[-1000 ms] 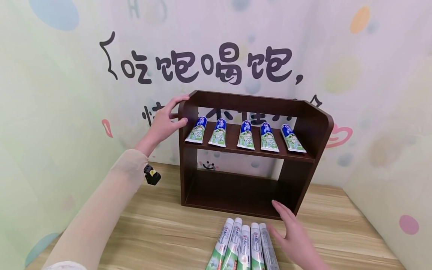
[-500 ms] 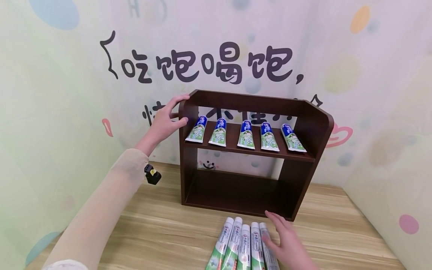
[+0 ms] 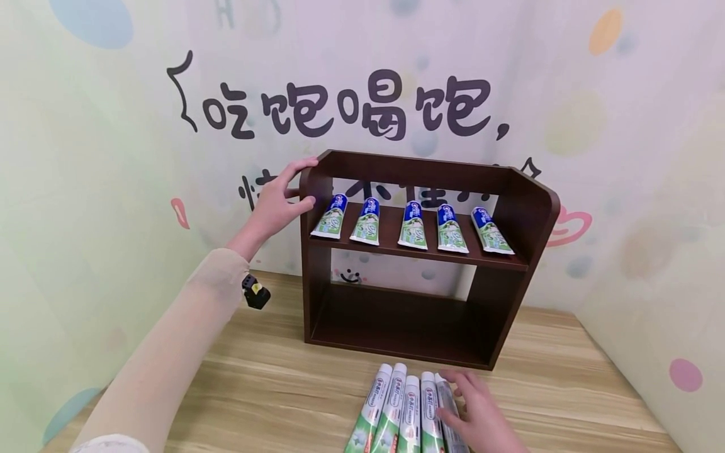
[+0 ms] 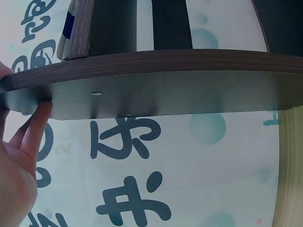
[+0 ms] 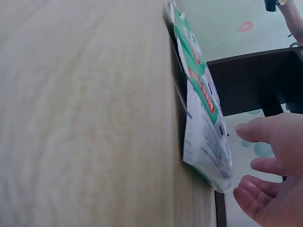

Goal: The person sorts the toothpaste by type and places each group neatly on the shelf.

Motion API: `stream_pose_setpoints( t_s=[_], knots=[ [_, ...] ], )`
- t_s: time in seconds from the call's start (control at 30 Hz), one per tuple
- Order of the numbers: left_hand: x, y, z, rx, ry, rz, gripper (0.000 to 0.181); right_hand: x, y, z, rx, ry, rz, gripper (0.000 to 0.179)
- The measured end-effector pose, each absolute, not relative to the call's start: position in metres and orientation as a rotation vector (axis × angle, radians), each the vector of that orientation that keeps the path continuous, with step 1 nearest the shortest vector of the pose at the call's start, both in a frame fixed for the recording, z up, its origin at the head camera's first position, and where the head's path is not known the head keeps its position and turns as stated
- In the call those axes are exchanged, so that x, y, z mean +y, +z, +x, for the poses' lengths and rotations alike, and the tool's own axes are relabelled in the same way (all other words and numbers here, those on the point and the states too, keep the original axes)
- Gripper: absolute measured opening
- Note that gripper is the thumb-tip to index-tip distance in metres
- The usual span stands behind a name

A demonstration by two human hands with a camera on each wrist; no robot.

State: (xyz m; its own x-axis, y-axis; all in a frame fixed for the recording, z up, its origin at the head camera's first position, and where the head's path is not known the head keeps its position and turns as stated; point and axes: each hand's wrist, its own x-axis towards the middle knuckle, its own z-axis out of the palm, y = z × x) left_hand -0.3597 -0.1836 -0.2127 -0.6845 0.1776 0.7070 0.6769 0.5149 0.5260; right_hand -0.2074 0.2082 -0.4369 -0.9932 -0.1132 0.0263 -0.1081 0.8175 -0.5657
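My left hand (image 3: 277, 204) grips the upper left side panel of a dark brown two-tier shelf (image 3: 396, 352); in the left wrist view a fingertip (image 4: 45, 109) presses the panel's outer face. Several white-and-green toothpaste tubes (image 3: 410, 409) lie side by side on the table before the shelf, white caps toward it. Over the rightmost tube (image 3: 453, 409) hovers my right hand (image 3: 478, 412), thumb and fingers spread either side of it. The right wrist view shows this hand's thumb (image 5: 255, 130) and loosely bent fingers beside the nearest tube (image 5: 203, 137), holding nothing.
Several blue-and-green toothpaste tubes (image 3: 412, 226) lie spaced along the upper tier. The wood-grain table (image 3: 272, 377) meets a wall (image 3: 425, 38) printed with black characters behind the shelf. A small black camera (image 3: 256, 292) is worn on my left wrist.
My right hand has moved left and toward me, from the shelf's lower right corner to over the rightmost white-and-green tube. The left hand stays on the shelf panel.
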Motion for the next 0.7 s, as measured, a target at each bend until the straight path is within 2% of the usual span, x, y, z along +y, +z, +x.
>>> stream_pose_setpoints(
  t_s=[0.4, 0.7],
  knots=[
    [-0.1843, -0.2138, -0.3623, -2.161, -1.119, -0.705, 0.061, 0.2139, -0.4437, -0.21, 2.929, -0.994, -0.247, 0.061],
    [-0.1838, -0.2133, -0.361, -2.154, -1.117, -0.711, 0.062, 0.2174, -0.4395, -0.211, 2.971, -0.919, -0.342, 0.039]
  ],
)
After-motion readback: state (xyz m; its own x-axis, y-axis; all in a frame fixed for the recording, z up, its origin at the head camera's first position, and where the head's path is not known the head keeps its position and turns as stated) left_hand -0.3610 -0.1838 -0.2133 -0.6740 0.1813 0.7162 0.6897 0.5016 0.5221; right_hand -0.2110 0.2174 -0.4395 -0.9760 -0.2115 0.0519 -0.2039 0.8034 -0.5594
